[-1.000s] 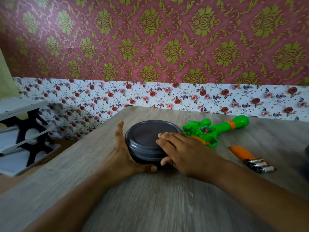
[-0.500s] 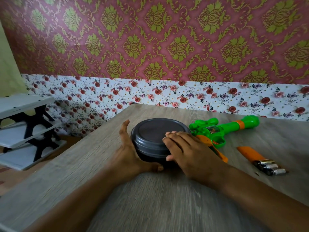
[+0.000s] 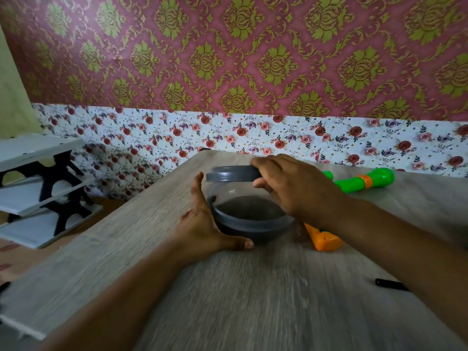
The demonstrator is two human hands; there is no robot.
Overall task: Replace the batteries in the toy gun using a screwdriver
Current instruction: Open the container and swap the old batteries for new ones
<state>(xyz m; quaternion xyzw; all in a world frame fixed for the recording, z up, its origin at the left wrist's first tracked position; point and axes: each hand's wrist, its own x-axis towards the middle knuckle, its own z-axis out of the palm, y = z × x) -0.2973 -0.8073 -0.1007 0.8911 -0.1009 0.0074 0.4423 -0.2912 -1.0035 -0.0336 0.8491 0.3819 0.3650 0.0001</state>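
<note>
You are opening the tub at mid-frame — a step ahead of any work on the gun itself. Your right hand grips the lid by its edge and holds it clear above the tub; your left hand lies with fingers straight against the tub's left wall, thumb along its base, steadying it on the tabletop. The gun lies right of centre, mostly hidden behind your right arm, its orange grip just beside the tub. What the tub holds is too blurred to tell. Next, I judge, set the lid aside — well apart from the gun — and reach in for whatever you need.
</note>
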